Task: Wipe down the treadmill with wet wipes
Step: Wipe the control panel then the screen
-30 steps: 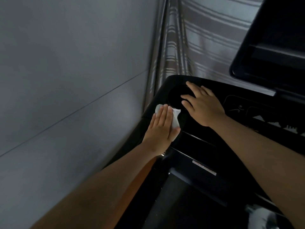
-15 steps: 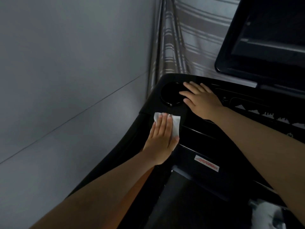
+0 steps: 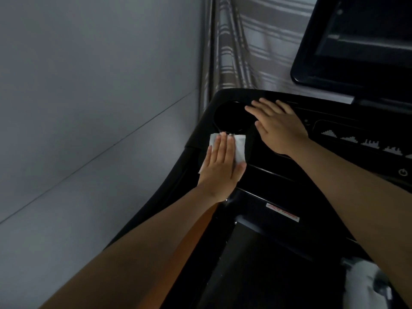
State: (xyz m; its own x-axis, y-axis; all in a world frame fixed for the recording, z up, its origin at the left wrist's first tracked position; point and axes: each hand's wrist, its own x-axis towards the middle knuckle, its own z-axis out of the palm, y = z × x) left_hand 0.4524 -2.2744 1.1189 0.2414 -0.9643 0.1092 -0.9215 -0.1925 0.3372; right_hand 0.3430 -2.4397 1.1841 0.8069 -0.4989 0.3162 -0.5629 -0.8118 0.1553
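white wipe [image 3: 240, 148] under flat left hand [image 3: 219, 168], nearer round cupholder [image 3: 231, 118] now

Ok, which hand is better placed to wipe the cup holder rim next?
Left. The left hand presses the wet wipe flat on the treadmill console at the cup holder near rim. The right hand rests bare beside it, holding no wipe.

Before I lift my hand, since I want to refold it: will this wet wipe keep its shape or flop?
Probably flop, and weigh little: the wet wipe lies thin and flat under the left hand. It may cling to the glossy treadmill console rather than slide.
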